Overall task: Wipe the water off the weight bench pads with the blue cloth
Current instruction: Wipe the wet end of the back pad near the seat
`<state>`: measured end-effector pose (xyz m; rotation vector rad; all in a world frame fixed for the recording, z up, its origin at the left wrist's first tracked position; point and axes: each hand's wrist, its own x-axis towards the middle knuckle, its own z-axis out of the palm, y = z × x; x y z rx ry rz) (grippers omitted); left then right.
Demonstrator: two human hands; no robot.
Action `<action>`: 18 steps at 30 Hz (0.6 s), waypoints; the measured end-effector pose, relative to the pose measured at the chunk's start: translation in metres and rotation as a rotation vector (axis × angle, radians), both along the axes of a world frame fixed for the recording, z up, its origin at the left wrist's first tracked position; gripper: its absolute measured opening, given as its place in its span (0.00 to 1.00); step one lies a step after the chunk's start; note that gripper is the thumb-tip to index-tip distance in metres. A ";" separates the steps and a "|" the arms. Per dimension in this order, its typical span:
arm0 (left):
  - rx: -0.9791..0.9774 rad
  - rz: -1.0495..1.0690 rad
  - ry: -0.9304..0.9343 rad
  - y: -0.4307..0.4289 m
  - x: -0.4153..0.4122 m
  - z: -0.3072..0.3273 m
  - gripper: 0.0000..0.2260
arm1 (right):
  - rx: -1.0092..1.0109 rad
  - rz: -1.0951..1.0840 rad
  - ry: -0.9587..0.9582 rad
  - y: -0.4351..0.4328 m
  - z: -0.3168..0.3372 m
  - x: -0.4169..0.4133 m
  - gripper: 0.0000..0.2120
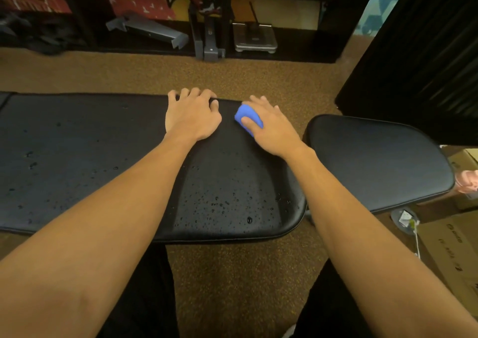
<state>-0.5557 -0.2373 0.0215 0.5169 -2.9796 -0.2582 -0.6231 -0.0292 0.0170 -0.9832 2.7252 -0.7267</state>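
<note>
print on cardboard box [451,249], illegible

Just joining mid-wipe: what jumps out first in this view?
The blue cloth under the right hand, at the far right end of the long pad, is the one bright thing. Water beads speckle that pad's near right corner, and the left hand grips its far edge beside the cloth.
</note>
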 end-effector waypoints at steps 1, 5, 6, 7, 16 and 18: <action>-0.002 -0.001 0.002 0.000 0.000 0.000 0.21 | 0.023 -0.066 0.003 -0.009 0.000 -0.003 0.27; -0.011 -0.007 0.012 0.000 0.001 0.000 0.21 | -0.003 -0.006 0.019 -0.034 0.005 0.017 0.28; -0.011 -0.008 0.015 0.000 0.001 0.000 0.21 | -0.018 0.065 0.006 -0.026 0.005 0.023 0.27; -0.008 -0.006 0.017 0.000 0.001 0.000 0.21 | -0.021 0.128 -0.014 -0.014 0.005 0.024 0.27; -0.010 0.001 0.013 0.000 0.001 0.001 0.21 | -0.020 0.020 -0.042 -0.006 0.008 0.023 0.27; -0.005 -0.002 0.011 0.001 0.001 0.002 0.21 | -0.043 0.128 -0.071 0.013 0.006 0.034 0.26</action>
